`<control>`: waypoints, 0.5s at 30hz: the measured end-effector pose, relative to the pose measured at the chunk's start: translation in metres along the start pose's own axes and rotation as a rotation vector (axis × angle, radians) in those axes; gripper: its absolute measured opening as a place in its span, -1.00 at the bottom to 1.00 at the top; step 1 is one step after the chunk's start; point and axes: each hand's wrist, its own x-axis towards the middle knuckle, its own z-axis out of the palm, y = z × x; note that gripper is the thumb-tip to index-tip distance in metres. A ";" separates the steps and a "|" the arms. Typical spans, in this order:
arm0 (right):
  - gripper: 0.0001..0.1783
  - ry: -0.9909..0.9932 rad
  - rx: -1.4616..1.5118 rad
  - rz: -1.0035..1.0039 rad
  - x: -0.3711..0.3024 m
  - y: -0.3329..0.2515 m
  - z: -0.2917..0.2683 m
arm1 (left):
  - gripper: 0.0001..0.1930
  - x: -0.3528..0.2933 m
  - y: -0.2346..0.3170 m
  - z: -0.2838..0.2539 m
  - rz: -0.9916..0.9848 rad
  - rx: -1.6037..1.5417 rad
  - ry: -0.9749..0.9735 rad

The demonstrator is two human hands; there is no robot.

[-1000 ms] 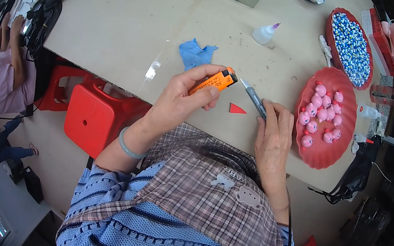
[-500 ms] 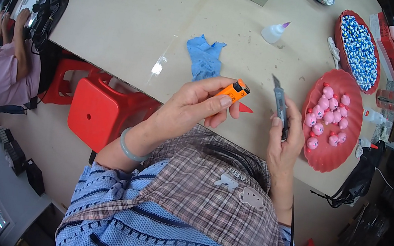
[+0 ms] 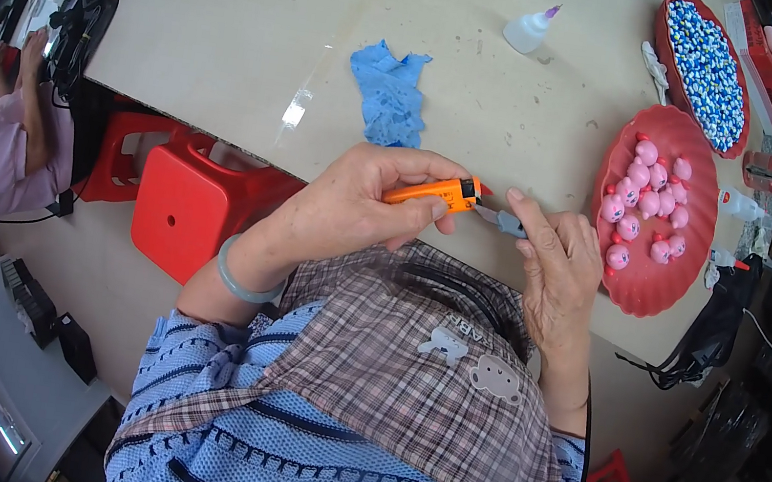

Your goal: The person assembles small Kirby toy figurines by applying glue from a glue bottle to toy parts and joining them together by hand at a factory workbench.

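Observation:
My left hand (image 3: 378, 195) is closed round an orange lighter (image 3: 427, 193), its black top pointing right. In my right hand (image 3: 557, 255) is a grey utility knife (image 3: 509, 223), held with the blade (image 3: 487, 213) toward the lighter's top. Blade and lighter top meet or nearly meet; I cannot tell if they touch. Part of the knife's handle is hidden in my palm. A small red pointed piece (image 3: 486, 190) shows just behind the lighter's end. Beyond my left hand a crumpled blue cloth (image 3: 387, 93) lies on the table.
A red scalloped tray (image 3: 640, 292) with several pink round figures stands at the right. Behind it is another red tray (image 3: 666, 59) of small blue and white pieces. A white squeeze bottle (image 3: 526, 32) stands on the table (image 3: 227, 41). Red stools (image 3: 188, 213) are at the left, near another person (image 3: 22, 131).
The knife has turned from pointing away to pointing left and come to the lighter. My left hand has levelled the lighter. The view has shifted slightly.

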 end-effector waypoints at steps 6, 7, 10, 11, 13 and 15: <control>-0.44 0.018 -0.097 -0.053 -0.003 0.002 -0.002 | -0.61 0.000 0.003 0.002 -0.014 0.095 0.001; -0.49 0.015 -0.099 -0.059 -0.003 0.002 -0.002 | -0.61 0.001 0.003 0.003 -0.013 0.110 -0.007; -0.54 0.005 -0.104 -0.058 -0.002 0.001 -0.003 | -0.62 0.001 0.001 0.003 0.001 0.120 0.000; -0.53 0.001 -0.108 -0.052 -0.002 0.000 -0.003 | -0.62 0.001 0.001 0.002 0.000 0.119 0.001; -0.52 0.002 -0.125 -0.058 -0.002 -0.001 -0.003 | -0.63 0.001 0.000 0.001 0.037 0.174 -0.003; -0.52 0.005 -0.143 -0.064 -0.002 -0.002 -0.003 | -0.63 0.000 0.000 0.001 0.036 0.173 -0.003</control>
